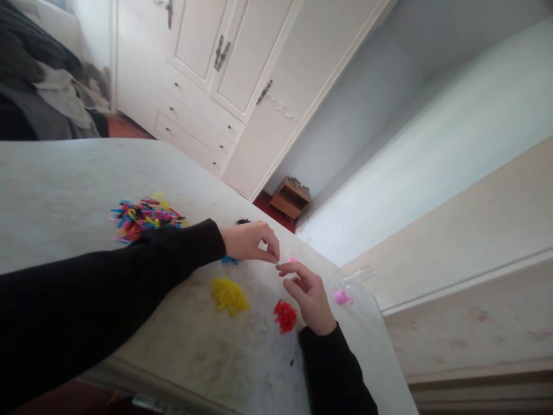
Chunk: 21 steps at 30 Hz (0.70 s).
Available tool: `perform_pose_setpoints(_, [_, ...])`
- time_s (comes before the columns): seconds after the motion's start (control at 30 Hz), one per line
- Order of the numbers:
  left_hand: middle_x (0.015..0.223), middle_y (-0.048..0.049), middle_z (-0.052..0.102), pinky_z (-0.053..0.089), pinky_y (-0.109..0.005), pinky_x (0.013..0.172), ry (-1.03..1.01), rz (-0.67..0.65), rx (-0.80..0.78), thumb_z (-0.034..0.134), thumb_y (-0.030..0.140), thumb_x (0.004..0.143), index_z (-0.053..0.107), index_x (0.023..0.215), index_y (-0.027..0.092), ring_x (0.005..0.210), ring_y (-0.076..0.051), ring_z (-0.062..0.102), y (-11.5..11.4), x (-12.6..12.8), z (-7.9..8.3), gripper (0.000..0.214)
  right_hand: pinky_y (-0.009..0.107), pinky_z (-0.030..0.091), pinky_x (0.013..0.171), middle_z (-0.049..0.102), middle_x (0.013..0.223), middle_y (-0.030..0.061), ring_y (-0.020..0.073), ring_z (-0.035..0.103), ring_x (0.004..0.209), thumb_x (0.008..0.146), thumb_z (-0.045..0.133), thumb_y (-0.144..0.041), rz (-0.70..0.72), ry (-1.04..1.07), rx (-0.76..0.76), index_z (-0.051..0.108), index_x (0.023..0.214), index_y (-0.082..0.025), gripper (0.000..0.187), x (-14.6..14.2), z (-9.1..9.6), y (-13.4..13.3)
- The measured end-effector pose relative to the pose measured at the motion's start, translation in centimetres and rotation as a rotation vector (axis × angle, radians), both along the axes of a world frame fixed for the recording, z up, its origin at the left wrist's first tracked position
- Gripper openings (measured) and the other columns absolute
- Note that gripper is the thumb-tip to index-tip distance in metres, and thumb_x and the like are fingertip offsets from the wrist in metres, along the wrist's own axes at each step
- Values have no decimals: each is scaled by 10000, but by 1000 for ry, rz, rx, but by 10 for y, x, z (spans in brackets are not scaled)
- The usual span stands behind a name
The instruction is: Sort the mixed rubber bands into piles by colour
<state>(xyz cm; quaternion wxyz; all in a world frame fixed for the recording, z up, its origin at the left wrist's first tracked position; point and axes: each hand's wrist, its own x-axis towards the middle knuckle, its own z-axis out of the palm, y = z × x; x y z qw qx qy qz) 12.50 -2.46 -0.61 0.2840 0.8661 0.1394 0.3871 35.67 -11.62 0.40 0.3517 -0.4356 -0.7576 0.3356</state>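
My left hand (250, 240) reaches over the pale table (64, 190), its fingers pinched on a tiny piece I cannot make out. My right hand (309, 294) is just beside it, fingers curled, fingertips almost touching those of the left hand. Below the hands lie a yellow pile (228, 295) and a red pile (285, 315) of small plastic pieces. A blue pile (230, 260) peeks out under my left wrist. A small pink pile (341, 297) sits right of my right hand. A mixed multicoloured heap (144, 218) lies behind my left forearm.
A clear plastic bag (356, 275) lies near the table's far corner. White wardrobe doors and drawers (224, 75) stand beyond the table, a small wooden stand (290, 197) by the wall, and clothes heaped at the far left (43, 86).
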Motion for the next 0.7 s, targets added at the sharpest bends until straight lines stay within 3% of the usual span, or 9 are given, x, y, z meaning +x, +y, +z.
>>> perform_pose_setpoints(0.13, [771, -24, 773, 471, -203, 678, 42, 26, -20, 717, 165, 811, 820, 830, 186, 697, -120, 658, 7, -10, 4, 108, 314, 498, 777, 712, 1066, 58, 210, 648, 991, 876, 666, -279, -39, -6, 27, 745, 1053, -232, 199, 2, 0, 2])
perform_pose_setpoints(0.33, [643, 1, 734, 421, -201, 571, 352, 141, -44, 695, 107, 723, 819, 741, 186, 567, -104, 589, 8, -28, 13, 148, 308, 496, 758, 689, 1050, 49, 202, 644, 973, 870, 668, -264, -50, -12, 41, 743, 1022, -238, 171, 2, -1, 2])
perform_pose_setpoints(0.5, [602, 9, 703, 408, -216, 553, 450, 192, -71, 672, 102, 639, 804, 678, 190, 558, -114, 581, 8, -33, 11, 163, 298, 497, 761, 681, 1067, 47, 199, 635, 1015, 883, 656, -239, -29, -30, 66, 739, 1013, -250, 154, 2, -1, 1])
perform_pose_setpoints(0.7, [600, 3, 673, 404, -228, 579, 485, 248, -104, 638, 153, 644, 792, 659, 182, 579, -117, 565, 11, -35, 5, 157, 299, 522, 735, 703, 1070, 66, 217, 655, 1029, 892, 664, -280, -25, -33, 112, 742, 988, -231, 133, 5, 0, 1])
